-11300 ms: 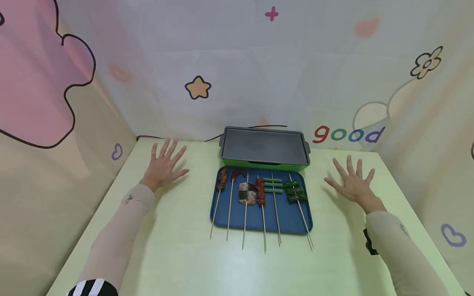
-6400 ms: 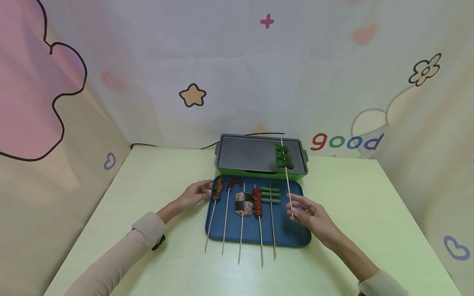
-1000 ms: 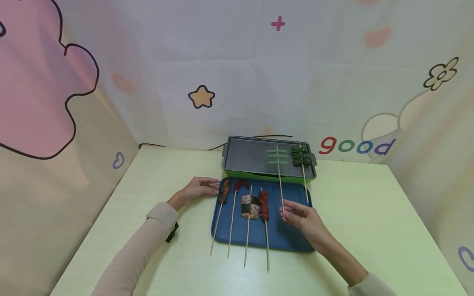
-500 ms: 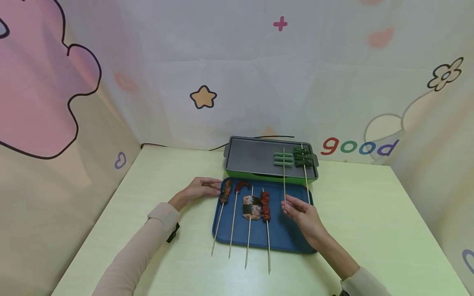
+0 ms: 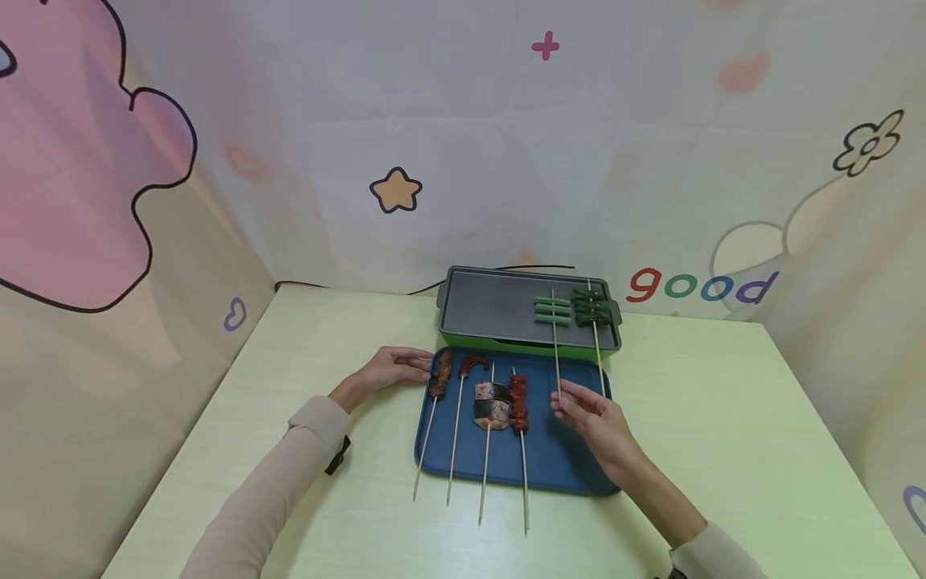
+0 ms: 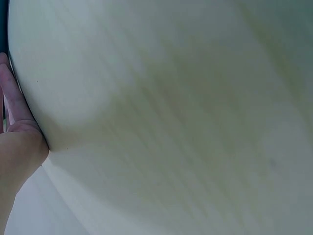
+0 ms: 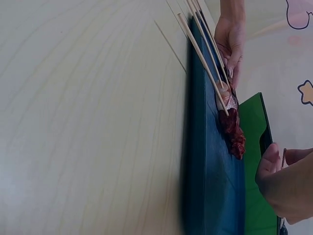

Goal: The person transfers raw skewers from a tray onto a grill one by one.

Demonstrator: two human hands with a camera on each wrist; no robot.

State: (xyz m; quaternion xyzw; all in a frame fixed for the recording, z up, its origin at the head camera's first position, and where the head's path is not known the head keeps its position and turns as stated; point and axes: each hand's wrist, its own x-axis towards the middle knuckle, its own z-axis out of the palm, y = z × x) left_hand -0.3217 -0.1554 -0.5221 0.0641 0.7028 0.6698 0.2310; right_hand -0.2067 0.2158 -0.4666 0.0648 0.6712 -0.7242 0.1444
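Note:
My right hand point(image 5: 599, 425) pinches the lower stick of a skewer with short green stalks point(image 5: 552, 311), which lie on the right half of the grey griddle plate point(image 5: 485, 301). Right of it, a leafy green skewer point(image 5: 591, 308) rests on the plate, its stick reaching over the blue tray point(image 5: 567, 458). My left hand point(image 5: 389, 367) has its extended fingers at the tray's left rim. On the tray lie a brown meat skewer point(image 5: 440, 374), a red curved skewer point(image 5: 473, 364), a pale banded piece on a stick point(image 5: 491, 404) and a red meat skewer point(image 5: 518, 402).
The griddle has a green base point(image 5: 470, 341) and stands behind the tray, near the printed backdrop point(image 5: 463, 145). A thin black cord point(image 5: 427, 287) runs along the table's back edge. Stick ends overhang the tray's front onto the pale table point(image 5: 362, 498).
Over the last second, the green-stalk skewer has come down and shifted right beside the leafy one, my right hand still pinching it. Earlier, the leafy skewer went from tray to griddle. My left hand stays put.

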